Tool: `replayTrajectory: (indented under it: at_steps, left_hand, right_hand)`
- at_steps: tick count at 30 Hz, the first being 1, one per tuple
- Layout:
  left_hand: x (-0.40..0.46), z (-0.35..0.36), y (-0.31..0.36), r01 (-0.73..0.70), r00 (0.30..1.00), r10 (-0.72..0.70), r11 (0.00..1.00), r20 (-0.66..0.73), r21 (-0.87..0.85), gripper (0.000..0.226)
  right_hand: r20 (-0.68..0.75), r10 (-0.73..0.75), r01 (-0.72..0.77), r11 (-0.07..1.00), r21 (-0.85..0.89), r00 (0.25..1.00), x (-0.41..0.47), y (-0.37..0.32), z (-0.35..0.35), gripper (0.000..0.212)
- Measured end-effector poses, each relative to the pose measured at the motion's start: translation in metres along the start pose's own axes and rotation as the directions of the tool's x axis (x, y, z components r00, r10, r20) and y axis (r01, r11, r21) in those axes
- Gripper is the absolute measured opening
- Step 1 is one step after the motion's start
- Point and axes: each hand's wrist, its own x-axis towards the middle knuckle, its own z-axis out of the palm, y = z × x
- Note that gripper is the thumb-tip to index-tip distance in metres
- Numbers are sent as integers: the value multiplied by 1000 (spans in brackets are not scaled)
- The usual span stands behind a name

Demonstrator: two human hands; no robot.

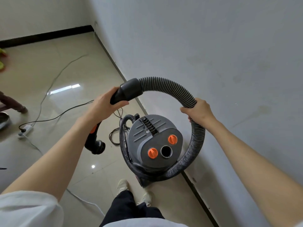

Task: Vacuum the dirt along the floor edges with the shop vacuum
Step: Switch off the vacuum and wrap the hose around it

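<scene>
A grey shop vacuum (152,141) with two orange caps and an open round port stands on the tiled floor against the right wall. Its ribbed grey hose (167,85) arches up from the vacuum's base and over the top. My right hand (199,110) grips the hose on the right side of the arch. My left hand (105,102) grips the black handle end (126,93) of the hose. Below my left forearm the black wand with an orange button ends in a round brush nozzle (98,146), which hangs above the floor.
The dark floor edge (114,63) runs along the right wall to a far corner. A black cord (65,112) leads to a white power strip (26,130) at left. More cord is coiled beside the vacuum. My shoes (123,185) stand just in front.
</scene>
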Motion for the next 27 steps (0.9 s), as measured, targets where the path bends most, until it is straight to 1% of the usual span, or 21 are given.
replayTrajectory:
  at_steps: [2,4,6,8,12,14,19,21,24,27]
  left_hand:
    - [1,1,-8,23,999,-24,999,31,24,45]
    - [3,3,-18,56,996,-60,996,60,69,45]
    - [5,8,-30,86,993,-96,988,73,127,46]
    - [6,16,-43,103,989,-118,982,85,155,48]
    - [12,43,-73,157,977,-179,971,115,180,50]
    - [21,61,-86,183,969,-211,963,131,199,52]
    - [50,111,-132,233,942,-273,950,196,207,53]
    - [60,127,-153,255,934,-297,943,196,213,53]
    - [74,144,-184,276,927,-322,933,193,231,52]
    - [83,153,-218,297,919,-347,921,186,251,52]
  right_hand:
    - [2,1,-1,999,-53,1000,5,4,8,26]
    - [9,8,-7,995,-95,1000,10,6,17,40]
    - [39,3,2,994,-112,999,18,6,27,49]
    - [78,-21,34,984,-174,997,30,6,36,54]
    - [144,-49,98,927,-362,988,66,14,61,56]
    - [168,-37,109,890,-442,985,89,22,79,55]
    - [168,72,38,820,-571,983,142,51,126,52]
    - [165,98,28,778,-628,981,161,60,144,53]
    - [197,137,26,755,-655,971,184,68,173,52]
    - [254,157,36,784,-620,954,198,69,202,58]
